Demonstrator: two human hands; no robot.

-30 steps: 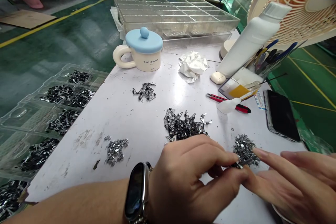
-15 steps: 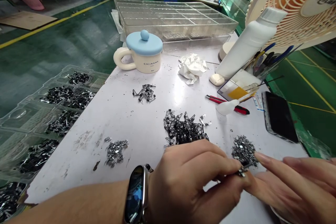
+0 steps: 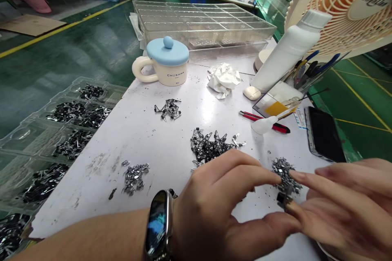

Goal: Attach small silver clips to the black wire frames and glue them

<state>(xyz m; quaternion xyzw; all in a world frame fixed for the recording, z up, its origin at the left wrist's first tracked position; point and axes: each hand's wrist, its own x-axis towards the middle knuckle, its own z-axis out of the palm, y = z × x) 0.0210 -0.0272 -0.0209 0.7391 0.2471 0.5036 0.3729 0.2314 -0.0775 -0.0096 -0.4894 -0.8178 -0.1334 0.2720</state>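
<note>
A white table bears metal clip piles, a lidded mug and a phone.

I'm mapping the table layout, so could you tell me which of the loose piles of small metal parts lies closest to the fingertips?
The small silvery pile at the right, just ahead of where the left hand and right hand meet; the other piles lie farther off.

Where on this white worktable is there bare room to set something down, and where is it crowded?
Bare tabletop lies between the small clip cluster, the big dark pile and the little pile near the left edge. Another patch lies below the mug. It is crowded around both hands and by the bottle.
</note>
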